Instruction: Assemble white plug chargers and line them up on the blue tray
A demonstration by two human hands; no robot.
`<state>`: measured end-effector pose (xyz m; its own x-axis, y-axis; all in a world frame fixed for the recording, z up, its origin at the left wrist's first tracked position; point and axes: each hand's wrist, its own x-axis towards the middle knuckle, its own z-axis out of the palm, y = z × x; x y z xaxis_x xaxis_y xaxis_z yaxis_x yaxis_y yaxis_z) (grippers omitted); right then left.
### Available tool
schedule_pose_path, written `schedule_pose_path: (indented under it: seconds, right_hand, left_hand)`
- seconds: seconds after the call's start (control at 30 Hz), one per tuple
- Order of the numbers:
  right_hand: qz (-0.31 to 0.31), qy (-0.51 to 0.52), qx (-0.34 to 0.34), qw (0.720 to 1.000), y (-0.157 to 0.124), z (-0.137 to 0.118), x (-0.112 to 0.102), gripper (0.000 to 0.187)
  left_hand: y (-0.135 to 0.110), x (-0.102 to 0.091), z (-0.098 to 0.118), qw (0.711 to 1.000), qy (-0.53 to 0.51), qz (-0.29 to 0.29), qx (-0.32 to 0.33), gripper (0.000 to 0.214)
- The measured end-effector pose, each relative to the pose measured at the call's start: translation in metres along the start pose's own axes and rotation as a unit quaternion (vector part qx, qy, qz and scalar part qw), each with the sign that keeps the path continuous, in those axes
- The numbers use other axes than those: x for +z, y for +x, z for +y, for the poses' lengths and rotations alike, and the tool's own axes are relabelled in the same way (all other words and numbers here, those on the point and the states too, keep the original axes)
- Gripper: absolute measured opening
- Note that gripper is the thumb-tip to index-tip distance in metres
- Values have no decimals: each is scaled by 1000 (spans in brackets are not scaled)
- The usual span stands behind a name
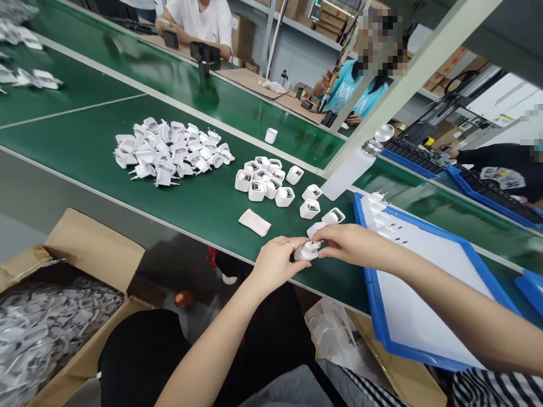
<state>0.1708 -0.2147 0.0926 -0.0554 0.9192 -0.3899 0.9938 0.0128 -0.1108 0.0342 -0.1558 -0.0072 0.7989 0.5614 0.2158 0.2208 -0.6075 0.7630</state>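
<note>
Both hands meet over the near edge of the green conveyor belt (199,203). My left hand (278,261) is closed around a small white charger housing (306,251). My right hand (350,244) pinches the top of the same piece with its fingertips. Just behind my hands lie a few open white housings (310,208), and a cluster of several more (263,178) sits further back. A heap of white plug parts (169,150) lies to the left on the belt. A small white cloth pad (254,222) rests near my left hand.
A blue tray (418,294) with a white sheet and a few finished pieces at its far corner sits to my right. An open cardboard box (55,316) of bagged parts stands at lower left. Across the belt, other people work at benches. A slanted metal post (407,79) rises from the belt's far side.
</note>
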Motion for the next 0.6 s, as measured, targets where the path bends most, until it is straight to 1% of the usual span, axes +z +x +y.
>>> schedule_pose_path:
  seconds: [0.07, 0.13, 0.2, 0.23, 0.3, 0.33, 0.37, 0.43, 0.5, 0.57, 0.6]
  right_hand:
    - [56, 24, -10, 998, 3, -2, 13, 14]
    - [98, 44, -14, 994, 5, -3, 23, 12]
    - [124, 52, -4, 991, 1, -3, 27, 10]
    - [135, 52, 12, 989, -6, -2, 27, 10]
    - [156, 47, 69, 984, -27, 2, 23, 9]
    - [162, 46, 104, 980, -41, 7, 21, 8]
    - [164, 49, 138, 976, -57, 13, 20, 9]
    - [157, 53, 205, 965, -88, 28, 20, 11]
    - [155, 57, 270, 949, -110, 46, 25, 13]
    - [161, 65, 313, 934, -119, 60, 34, 12]
    - [170, 71, 322, 929, -119, 65, 39, 11]
  left_hand:
    - [0, 0, 0, 1000, -11, 0, -1, 36]
    - [0, 0, 1, 1000, -3, -4, -1, 37]
    - [0, 0, 2, 1000, 20, -13, -4, 41]
    - [0, 0, 2, 999, 34, -18, -7, 47]
    - [1, 1, 3, 998, 51, -26, -15, 62]
    - [1, 1, 4, 998, 55, -28, -16, 67]
    - [1, 1, 5, 998, 57, -30, -15, 67]
    - [1, 2, 6, 997, 67, -31, -5, 54]
    - [2, 3, 7, 996, 88, -24, 8, 41]
    - [2, 3, 7, 994, 104, -16, 17, 36]
    - [2, 4, 7, 994, 108, -12, 19, 36]
